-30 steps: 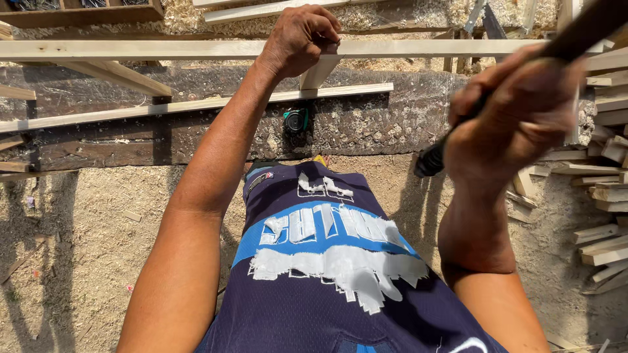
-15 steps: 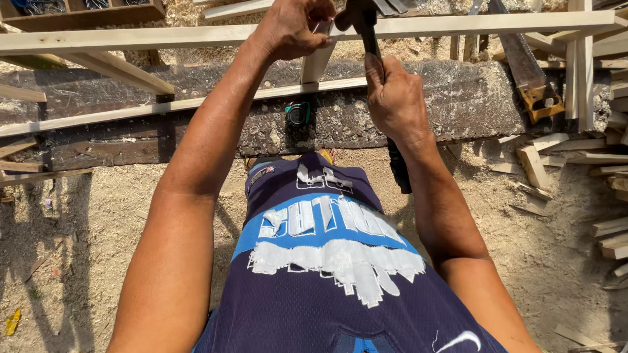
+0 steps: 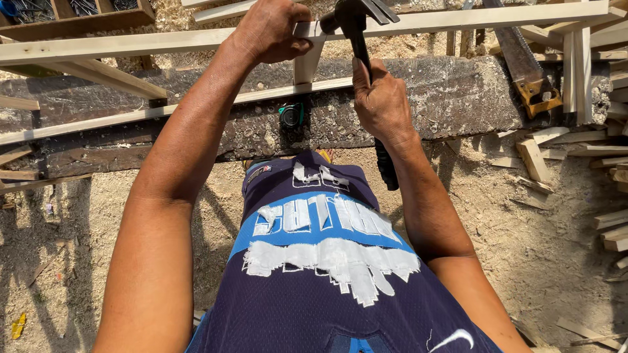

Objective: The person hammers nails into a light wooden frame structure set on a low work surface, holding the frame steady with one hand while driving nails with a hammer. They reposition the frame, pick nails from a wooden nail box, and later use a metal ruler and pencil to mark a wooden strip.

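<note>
While the left hand is clenching the pale wooden slat at upper centre, arm stretching forward, the right hand is grasping a black hammer mid-handle, head touching the slat joint above the dark log.

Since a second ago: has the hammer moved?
Yes. The hammer in the right hand swung forward and down from the raised position at right, its head now at the long slat by the left hand.

bare arms, a sleeveless navy jersey with cracked light-blue and white print across its front
</note>
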A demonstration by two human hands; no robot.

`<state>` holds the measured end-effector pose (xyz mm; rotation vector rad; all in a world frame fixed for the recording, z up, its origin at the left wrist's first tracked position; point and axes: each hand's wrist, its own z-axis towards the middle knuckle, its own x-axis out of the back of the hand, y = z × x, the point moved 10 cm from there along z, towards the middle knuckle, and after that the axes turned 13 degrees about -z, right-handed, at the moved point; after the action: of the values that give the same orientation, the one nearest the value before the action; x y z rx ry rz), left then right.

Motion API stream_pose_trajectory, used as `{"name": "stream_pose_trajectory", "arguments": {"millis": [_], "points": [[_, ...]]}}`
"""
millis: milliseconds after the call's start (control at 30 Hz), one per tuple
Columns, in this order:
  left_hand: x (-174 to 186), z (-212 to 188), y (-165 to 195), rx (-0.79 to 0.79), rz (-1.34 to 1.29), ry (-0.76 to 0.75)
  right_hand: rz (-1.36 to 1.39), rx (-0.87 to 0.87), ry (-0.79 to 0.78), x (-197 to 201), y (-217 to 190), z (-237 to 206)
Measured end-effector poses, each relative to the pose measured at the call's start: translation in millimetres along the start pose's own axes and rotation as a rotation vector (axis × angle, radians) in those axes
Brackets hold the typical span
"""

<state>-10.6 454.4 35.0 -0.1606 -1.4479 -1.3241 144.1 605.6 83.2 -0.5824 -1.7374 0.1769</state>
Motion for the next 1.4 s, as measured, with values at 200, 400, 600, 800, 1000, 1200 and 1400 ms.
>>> {"name": "stream_pose_trajectory", "arguments": {"millis": [200,400,600,800,1000,1200,1400], "points": [[-5,-2,-6,0.077,-0.093,-0.025,0.062,0.054,0.047,17,-6,-3],[-13,-3,-15,0.156,-0.056,-0.059,0.048,0.040,0.028,20,-10,-2],[-20,0,-22,0.208,-0.076,-0.090,0.032,0.062,0.034,23,-8,-2],[-18,0,-27,0.248,-0.089,-0.097,0.003,0.074,0.035,19,-5,1],[-11,3,-20,0.184,-0.073,-0.034,-0.027,0.048,0.005,12,-2,7],[-9,2,-7,0.089,0.032,0.028,-0.021,0.058,-0.015,7,-2,3],[-21,2,-18,0.186,-0.001,-0.063,-0.010,0.050,-0.006,9,-6,2]]}}
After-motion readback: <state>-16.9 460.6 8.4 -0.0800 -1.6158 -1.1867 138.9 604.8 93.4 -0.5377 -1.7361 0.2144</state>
